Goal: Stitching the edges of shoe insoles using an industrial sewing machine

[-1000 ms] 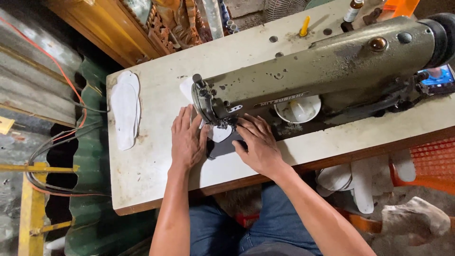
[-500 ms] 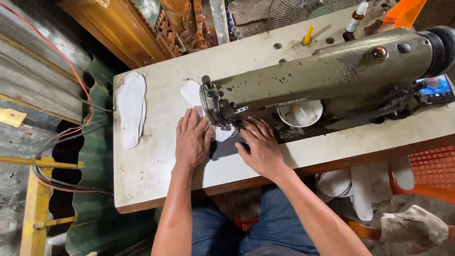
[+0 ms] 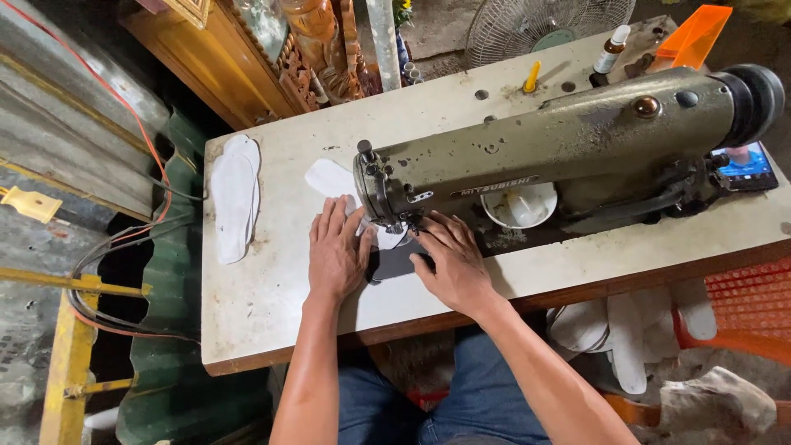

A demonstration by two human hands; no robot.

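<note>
Stack of soles: white, shoe-shaped, at the table's left edge, well apart from the hands.
Workpiece: white sole-shaped piece with a dark part, lying flat under the sewing machine head.
Left hand: fingers spread, palm pressed flat on the workpiece, grasping nothing.
Right hand: fingers flat on the dark part, just beside the needle area.

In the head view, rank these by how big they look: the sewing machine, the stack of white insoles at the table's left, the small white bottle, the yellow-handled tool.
1. sewing machine, by far
2. stack of white insoles
3. and 4. small white bottle and yellow-handled tool: both tiny and look alike in size, so no ranking.
</note>
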